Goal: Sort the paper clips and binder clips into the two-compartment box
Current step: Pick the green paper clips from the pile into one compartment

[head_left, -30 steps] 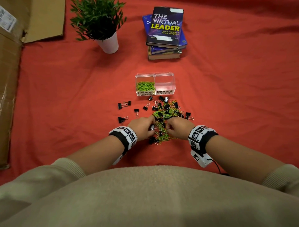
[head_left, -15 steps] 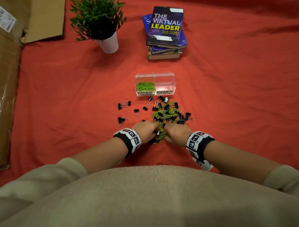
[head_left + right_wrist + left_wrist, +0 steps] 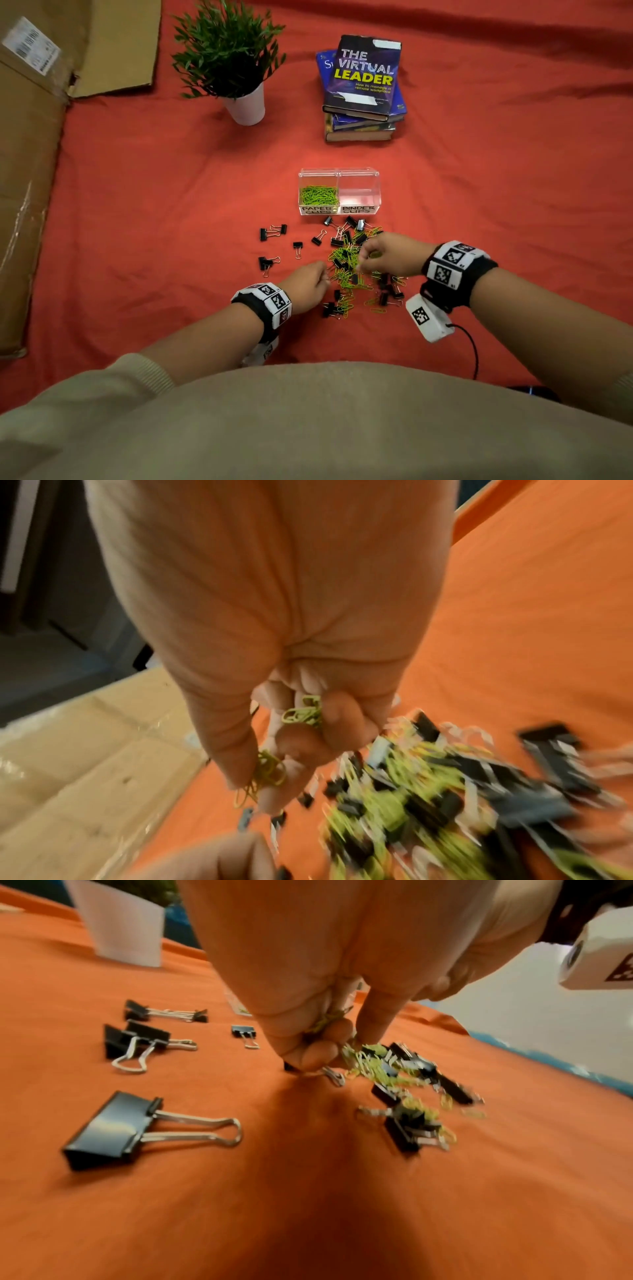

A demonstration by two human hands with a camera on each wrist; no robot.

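A clear two-compartment box [image 3: 339, 173] stands on the red cloth; its left half, labelled paper clips, holds green paper clips [image 3: 318, 195], and its right half, labelled binder clips, looks empty. In front lies a mixed pile [image 3: 356, 270] of green paper clips and black binder clips. My right hand [image 3: 363, 255] is raised over the pile, its curled fingers holding green paper clips [image 3: 304, 715]. My left hand [image 3: 320, 279] is low at the pile's left edge, fingers curled round a few green clips [image 3: 329, 1020].
Loose black binder clips [image 3: 270, 233] lie left of the pile, one large one [image 3: 113, 1131] near my left wrist. A potted plant [image 3: 239, 68] and a stack of books [image 3: 363, 89] stand beyond the box. Cardboard [image 3: 30, 171] lines the left side.
My right hand has lifted from the pile's near edge and moved forward and right with green clips in it. My left hand shifted slightly left. The pile looks more spread out.
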